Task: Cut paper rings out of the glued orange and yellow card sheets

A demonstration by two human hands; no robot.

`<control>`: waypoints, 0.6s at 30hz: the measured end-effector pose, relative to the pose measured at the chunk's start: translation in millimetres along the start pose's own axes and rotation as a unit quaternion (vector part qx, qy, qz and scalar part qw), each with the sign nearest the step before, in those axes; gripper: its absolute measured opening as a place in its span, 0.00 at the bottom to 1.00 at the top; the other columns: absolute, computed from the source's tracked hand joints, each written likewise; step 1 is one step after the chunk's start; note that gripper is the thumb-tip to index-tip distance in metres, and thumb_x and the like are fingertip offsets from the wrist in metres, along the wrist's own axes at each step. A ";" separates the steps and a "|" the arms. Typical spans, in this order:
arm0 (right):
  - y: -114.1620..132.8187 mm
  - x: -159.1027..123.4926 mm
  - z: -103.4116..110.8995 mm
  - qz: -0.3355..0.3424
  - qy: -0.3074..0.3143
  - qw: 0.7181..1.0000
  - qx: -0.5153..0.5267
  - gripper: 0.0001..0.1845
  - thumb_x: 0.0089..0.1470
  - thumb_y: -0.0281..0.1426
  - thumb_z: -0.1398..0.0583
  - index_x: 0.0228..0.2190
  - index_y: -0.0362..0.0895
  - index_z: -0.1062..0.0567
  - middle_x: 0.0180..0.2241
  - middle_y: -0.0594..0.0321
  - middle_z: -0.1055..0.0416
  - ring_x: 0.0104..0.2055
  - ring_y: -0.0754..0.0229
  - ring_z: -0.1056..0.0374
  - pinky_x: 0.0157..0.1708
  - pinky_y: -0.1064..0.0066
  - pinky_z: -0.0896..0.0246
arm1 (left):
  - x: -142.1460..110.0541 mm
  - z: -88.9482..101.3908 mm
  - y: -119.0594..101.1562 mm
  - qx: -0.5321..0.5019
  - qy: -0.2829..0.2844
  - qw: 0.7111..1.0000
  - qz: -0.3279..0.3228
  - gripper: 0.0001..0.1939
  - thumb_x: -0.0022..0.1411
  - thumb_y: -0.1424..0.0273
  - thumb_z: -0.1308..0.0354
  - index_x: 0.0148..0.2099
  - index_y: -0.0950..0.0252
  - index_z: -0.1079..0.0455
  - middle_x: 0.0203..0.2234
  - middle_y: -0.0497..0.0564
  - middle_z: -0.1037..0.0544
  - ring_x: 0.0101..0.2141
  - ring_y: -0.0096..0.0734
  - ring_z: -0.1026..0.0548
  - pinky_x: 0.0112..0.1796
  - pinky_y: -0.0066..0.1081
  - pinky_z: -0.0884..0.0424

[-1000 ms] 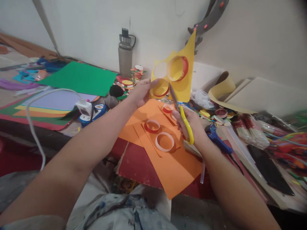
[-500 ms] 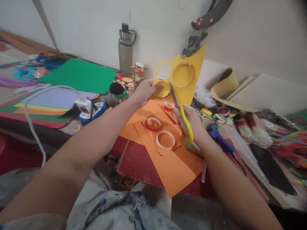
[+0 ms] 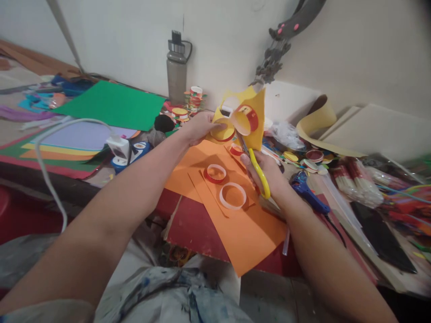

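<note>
My left hand pinches the left edge of a yellow paper sheet, its thumb over a yellow disc with a red rim. A second ring with a red side is on the sheet's right part, which is folded toward me. My right hand is closed round yellow-handled scissors, whose blades reach into the sheet between the two rings. Below, a red-and-white ring and a white ring lie on orange paper.
A grey bottle stands against the wall. Green paper and a blue power strip lie left. On the right are a blue glue gun, a black phone and bundled cotton swabs. A dark jointed arm-like object hangs above.
The yellow sheet's right part has bent inward and lower, so its ring now tilts and shows its red side. The scissors and both hands have shifted slightly left.
</note>
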State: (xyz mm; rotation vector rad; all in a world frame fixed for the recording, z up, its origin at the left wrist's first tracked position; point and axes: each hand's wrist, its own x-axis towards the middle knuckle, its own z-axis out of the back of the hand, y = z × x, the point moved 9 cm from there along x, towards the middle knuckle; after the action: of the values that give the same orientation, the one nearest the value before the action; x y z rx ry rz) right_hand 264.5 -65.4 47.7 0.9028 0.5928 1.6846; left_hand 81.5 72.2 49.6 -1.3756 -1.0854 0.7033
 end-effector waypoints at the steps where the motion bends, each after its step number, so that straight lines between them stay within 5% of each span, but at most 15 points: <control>1: -1.0 0.0 -0.1 0.000 -0.002 1.000 -0.001 0.40 0.61 0.74 0.38 0.27 0.51 0.35 0.22 0.64 0.35 0.23 0.61 0.41 0.20 0.70 0.48 | 0.2 -0.2 1.0 0.000 0.005 1.000 0.002 0.12 0.56 0.71 0.19 0.38 0.68 0.18 0.33 0.51 0.13 0.31 0.28 0.16 0.37 0.27 0.20; 9: 3.1 -1.7 -3.7 -0.005 0.024 1.000 0.003 0.40 0.62 0.74 0.39 0.28 0.51 0.34 0.21 0.65 0.37 0.23 0.60 0.42 0.20 0.68 0.49 | -3.7 5.7 1.3 0.008 0.022 0.999 0.046 0.10 0.56 0.75 0.20 0.39 0.66 0.17 0.33 0.54 0.12 0.34 0.36 0.13 0.41 0.33 0.16; 18: -4.2 -1.0 -17.5 -0.052 0.091 0.994 0.019 0.41 0.58 0.75 0.36 0.28 0.51 0.34 0.19 0.68 0.37 0.17 0.63 0.41 0.15 0.70 0.47 | -1.4 15.7 29.8 0.012 0.067 0.990 0.127 0.09 0.50 0.75 0.22 0.30 0.65 0.20 0.24 0.50 0.18 0.31 0.39 0.13 0.41 0.38 0.15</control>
State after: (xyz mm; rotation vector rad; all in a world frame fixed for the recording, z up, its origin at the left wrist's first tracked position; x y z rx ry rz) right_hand 253.0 -64.1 33.9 0.7377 0.7846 1.6766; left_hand 72.7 81.0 18.3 -1.5330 -0.8023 0.7929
